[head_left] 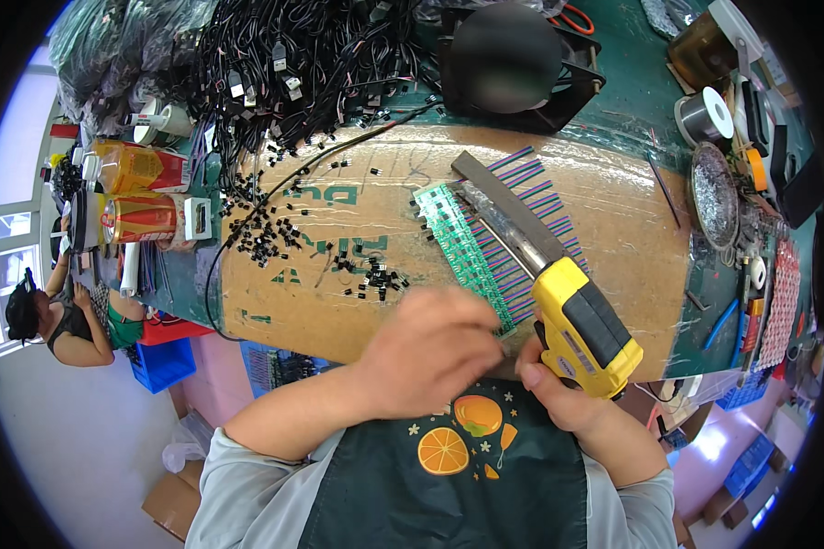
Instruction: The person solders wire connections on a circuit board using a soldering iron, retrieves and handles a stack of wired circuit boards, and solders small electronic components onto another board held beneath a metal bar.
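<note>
A yellow and black soldering gun (581,325) is in my right hand (558,393), its fingers wrapped round the grip. The gun's metal nozzle points up and left toward the green circuit-board panel (462,252). My left hand (439,348) is beside the panel's near end, its fingers curled in and blurred; whatever they may hold is hidden. Purple and teal strips (540,197) fan out to the right of the panel. Across them lies a dark grey bar (508,201), partly alongside the nozzle. Small black two-tone parts (261,233) are scattered left of the panel, with a smaller cluster nearer my left hand.
Black cables (311,64) are heaped at the back left, near a black fan (508,59). A solder spool (705,117) and a round metal dish (714,197) stand on the right. Bottles (142,220) stand at left; another person (73,316) sits beyond.
</note>
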### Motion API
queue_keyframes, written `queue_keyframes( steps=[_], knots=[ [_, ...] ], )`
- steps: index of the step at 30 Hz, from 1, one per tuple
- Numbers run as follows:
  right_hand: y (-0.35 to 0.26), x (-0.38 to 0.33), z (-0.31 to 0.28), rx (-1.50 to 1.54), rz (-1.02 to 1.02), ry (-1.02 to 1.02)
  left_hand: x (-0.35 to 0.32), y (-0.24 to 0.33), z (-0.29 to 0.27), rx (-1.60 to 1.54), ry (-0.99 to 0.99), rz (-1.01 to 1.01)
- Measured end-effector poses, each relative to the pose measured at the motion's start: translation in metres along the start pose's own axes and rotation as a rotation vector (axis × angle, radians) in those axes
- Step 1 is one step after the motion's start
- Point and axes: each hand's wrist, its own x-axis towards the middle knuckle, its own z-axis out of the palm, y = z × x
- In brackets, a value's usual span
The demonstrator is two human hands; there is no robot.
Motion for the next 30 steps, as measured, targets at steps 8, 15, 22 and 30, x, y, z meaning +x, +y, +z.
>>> queue_keyframes(
  steps=[8, 15, 22, 30],
  knots=[
    [0.017, -0.014, -0.013, 0.107, -0.058, 0.021, 0.005, -0.039, -0.019, 0.522, 0.298, -0.182],
    [0.026, -0.03, -0.024, -0.066, 0.061, -0.003, 0.004, -0.039, -0.015, 0.497, 0.26, -0.254],
    [0.024, -0.033, -0.017, -0.026, 0.097, 0.111, 0.004, -0.04, -0.015, 0.496, 0.264, -0.241],
    [0.036, -0.037, -0.02, -0.037, 0.062, 0.044, 0.003, -0.041, -0.015, 0.492, 0.269, -0.245]
  ],
)
